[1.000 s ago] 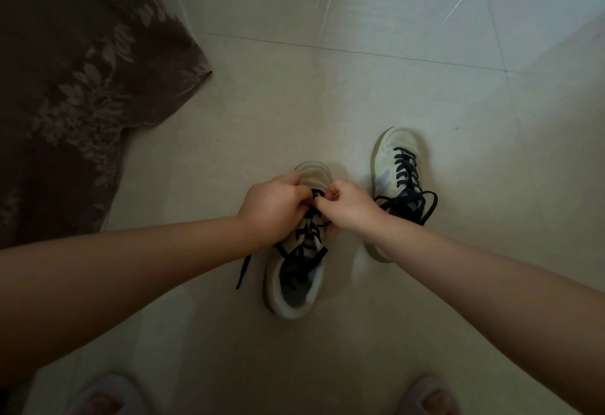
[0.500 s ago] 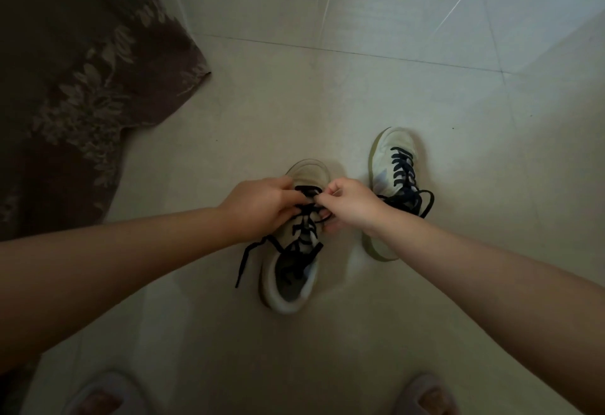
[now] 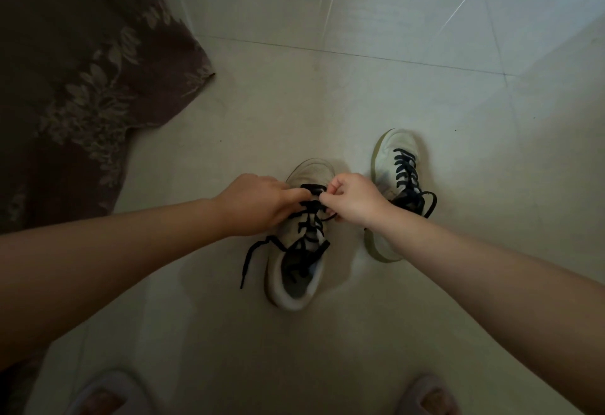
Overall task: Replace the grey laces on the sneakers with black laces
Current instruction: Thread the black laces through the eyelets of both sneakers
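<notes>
- The floor (image 3: 376, 94) was made of large pale tiles with thin dark joints, and some light was reflected on it in the upper right part.
- A dark brown cloth with a pale leaf pattern (image 3: 85, 71) covered the upper left corner and hung down to the tiles.
- At the bottom edge, two pale slippers were partly in view, the left slipper (image 3: 108, 395) and the right slipper (image 3: 429, 395), with toes inside them.
- The near sneaker (image 3: 296, 270) stood on the tiles in the middle, white, with its toe pointing away from the person and its opening toward the camera.
- A black lace (image 3: 309, 221) crossed through its eyelets, and one loose end (image 3: 252, 257) lay on the tiles at the left side of the shoe.
- The left hand (image 3: 258, 205) had its fingers curled over the front part of the lacing; they seemed to pinch the lace, but the fingertips were hidden.
- The right hand (image 3: 353, 198) was curled, and its thumb and forefinger pinched the same lace near the toe.
- The far sneaker (image 3: 394, 192) stood just beside on the right, apart from the first one, already laced in black with the ends lying loose.
</notes>
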Demonstrator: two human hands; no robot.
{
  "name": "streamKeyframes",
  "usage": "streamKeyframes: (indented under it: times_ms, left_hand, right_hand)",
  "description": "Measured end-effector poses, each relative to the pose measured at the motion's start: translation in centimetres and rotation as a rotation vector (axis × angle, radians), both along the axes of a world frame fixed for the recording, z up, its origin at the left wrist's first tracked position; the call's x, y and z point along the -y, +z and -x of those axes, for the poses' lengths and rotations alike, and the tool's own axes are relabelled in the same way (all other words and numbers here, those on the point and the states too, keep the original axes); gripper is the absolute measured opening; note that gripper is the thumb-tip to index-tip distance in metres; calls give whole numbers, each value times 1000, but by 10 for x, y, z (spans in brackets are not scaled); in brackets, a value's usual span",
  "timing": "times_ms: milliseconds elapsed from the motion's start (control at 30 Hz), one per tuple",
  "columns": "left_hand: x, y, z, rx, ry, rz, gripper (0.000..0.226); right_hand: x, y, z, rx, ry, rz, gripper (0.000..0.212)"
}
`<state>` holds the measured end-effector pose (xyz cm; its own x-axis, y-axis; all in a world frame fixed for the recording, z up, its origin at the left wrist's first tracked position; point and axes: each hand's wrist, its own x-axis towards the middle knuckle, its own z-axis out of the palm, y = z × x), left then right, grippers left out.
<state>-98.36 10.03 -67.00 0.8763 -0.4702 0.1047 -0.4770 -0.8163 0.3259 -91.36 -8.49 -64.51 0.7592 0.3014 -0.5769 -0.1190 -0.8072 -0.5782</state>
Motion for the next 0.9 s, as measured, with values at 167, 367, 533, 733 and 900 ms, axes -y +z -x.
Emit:
streamKeyframes:
  times_ms: [167, 367, 533, 733, 900]
  left_hand:
    - [2, 3, 4, -42, 95, 54, 41]
    - [15, 12, 18, -65, 248, 217, 37]
    - [34, 11, 28, -227, 432, 276, 32]
    - [36, 9, 29, -218, 454, 251, 27]
    - [41, 13, 31, -299, 446, 252, 24]
  right_hand:
    - [2, 1, -1, 137, 62, -47, 8]
    - [20, 15, 18, 374, 139, -209, 17]
    - [22, 12, 35, 90, 162, -97, 21]
    - [19, 14, 28, -28, 50, -111, 14]
    - [15, 10, 25, -84, 98, -88, 9]
